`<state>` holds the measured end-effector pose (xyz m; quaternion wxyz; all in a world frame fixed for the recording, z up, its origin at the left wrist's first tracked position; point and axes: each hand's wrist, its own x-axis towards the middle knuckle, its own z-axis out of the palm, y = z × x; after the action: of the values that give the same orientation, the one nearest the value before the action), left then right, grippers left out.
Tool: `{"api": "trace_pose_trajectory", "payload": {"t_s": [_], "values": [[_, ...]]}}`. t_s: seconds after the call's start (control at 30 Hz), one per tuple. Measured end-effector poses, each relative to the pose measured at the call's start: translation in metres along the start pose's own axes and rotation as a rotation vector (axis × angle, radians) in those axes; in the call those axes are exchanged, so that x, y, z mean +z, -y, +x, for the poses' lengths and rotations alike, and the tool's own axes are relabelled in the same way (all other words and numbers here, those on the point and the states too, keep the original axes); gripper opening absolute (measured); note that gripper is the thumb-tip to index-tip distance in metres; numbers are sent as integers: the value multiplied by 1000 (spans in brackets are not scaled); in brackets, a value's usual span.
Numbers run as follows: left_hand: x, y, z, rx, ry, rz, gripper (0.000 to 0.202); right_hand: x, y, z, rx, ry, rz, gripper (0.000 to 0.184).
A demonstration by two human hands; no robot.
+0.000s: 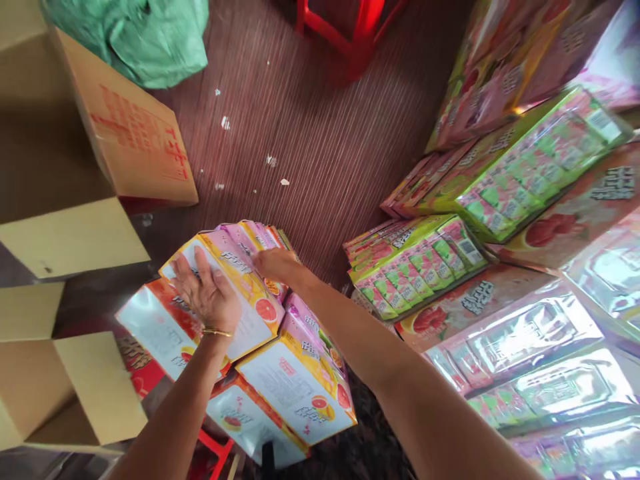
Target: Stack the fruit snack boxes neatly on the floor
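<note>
My left hand point(207, 293) lies flat, fingers spread, on top of a stack of flat pink and yellow printed pouches point(250, 303) with grapefruit pictures. A thin gold bracelet sits on that wrist. My right hand point(274, 263) reaches over the far end of the same stack, its fingers curled on the pouch edges. More piles of the same pouches point(295, 387) lie fanned below and to the right, resting on a red stool partly hidden under them.
Open cardboard boxes point(125, 133) stand at left, with box flaps point(75, 393) lower left. Green and pink pouch stacks point(415, 267) and shiny wrapped bundles point(530, 340) fill the right. A green plastic bag point(145, 33) and a red stool point(355, 33) sit on the striped brown floor.
</note>
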<state>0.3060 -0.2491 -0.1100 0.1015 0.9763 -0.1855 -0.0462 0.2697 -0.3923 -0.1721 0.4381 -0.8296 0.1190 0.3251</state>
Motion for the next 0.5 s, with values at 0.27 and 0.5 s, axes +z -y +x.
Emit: {"api": "trace_pose_trajectory", "payload": {"t_s": [0.27,0.5], "values": [[1,-3,1,-16,-3,-42,60,-18,-31,-60,223,41,-64,38],[6,12,-2,93,-74,37,62,-2,-24,60,160,-49,60,41]]}}
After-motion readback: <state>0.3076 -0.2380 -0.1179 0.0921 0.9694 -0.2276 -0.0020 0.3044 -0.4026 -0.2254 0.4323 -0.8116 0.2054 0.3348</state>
